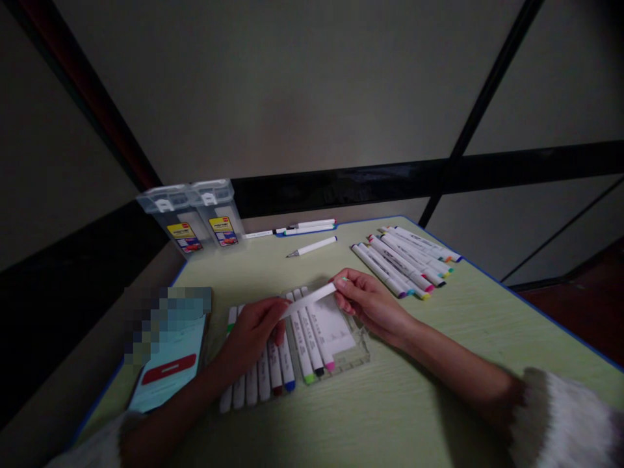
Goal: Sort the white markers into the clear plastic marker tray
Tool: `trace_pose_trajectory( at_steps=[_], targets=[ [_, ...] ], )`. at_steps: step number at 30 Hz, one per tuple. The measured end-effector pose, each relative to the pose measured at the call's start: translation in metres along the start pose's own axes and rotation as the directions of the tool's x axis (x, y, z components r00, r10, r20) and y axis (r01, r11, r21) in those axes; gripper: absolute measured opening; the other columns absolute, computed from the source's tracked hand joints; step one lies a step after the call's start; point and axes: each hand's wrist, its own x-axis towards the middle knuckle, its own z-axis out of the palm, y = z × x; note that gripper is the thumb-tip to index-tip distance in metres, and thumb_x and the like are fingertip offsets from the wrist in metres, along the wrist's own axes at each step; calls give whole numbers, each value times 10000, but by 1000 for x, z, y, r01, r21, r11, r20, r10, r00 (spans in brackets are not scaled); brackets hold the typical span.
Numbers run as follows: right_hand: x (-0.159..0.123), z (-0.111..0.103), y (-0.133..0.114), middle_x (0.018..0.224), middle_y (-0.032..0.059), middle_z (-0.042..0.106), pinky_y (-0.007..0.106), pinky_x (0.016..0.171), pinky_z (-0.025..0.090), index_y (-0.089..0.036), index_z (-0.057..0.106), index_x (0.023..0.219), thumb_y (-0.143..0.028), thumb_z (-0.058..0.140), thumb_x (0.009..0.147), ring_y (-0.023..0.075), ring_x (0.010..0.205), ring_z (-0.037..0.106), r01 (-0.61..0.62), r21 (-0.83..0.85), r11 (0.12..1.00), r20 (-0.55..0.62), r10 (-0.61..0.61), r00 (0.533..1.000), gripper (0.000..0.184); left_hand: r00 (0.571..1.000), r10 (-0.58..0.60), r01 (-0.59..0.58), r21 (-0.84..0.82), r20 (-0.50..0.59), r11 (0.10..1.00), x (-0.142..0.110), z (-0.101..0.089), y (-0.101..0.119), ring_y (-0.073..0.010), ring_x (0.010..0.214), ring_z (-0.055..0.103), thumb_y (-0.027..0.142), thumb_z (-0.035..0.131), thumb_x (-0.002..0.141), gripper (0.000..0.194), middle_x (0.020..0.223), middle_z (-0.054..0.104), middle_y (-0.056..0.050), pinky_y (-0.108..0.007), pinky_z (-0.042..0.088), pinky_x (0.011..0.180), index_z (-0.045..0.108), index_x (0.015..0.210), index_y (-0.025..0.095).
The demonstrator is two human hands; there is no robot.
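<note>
Apparently light, a white marker (312, 299) slants above the clear case (363, 356).
Left hand (258, 326) and right hand (369, 303) each pinch one end, fingers closed on it; it is probably stiff, smooth and a little slippery, hardly fragile, so its middle seems the surest hold.

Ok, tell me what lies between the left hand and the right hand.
In the head view, a white marker spans from the left hand to the right hand; below it lie other markers in a clear case.

Dim light, heavily shadowed edges
</note>
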Motion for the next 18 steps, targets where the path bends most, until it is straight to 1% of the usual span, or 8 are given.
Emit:
trace_pose_trajectory(
  at_steps=[5,11,18],
  targets=[
    [-1,1,0,464,-52,481,189,422,223,-151,474,612,-383,631,668,42,415,348,0,-16,1000,3,0,1000,286,999,34,-34,28,7,999,-1,-1,2,-86,410,369,375,334,789,397,435,413,47,-197,301,442,413,457,174],
    [-1,2,0,467,-52,479,194,420,220,-157,458,600,-390,617,680,44,410,346,7,-26,1000,3,-7,1000,294,999,47,-47,28,18,998,0,-1,1,-85,406,343,366,334,783,374,433,391,53,-200,281,431,412,469,178],
    [-1,1,1,465,-54,467,193,420,220,-162,446,598,-378,589,713,47,411,342,22,-37,999,0,-22,1000,284,998,57,-58,27,21,998,-1,-1,1,-87,416,340,340,333,793,352,442,377,58,-205,291,447,395,485,181]
  ],
)
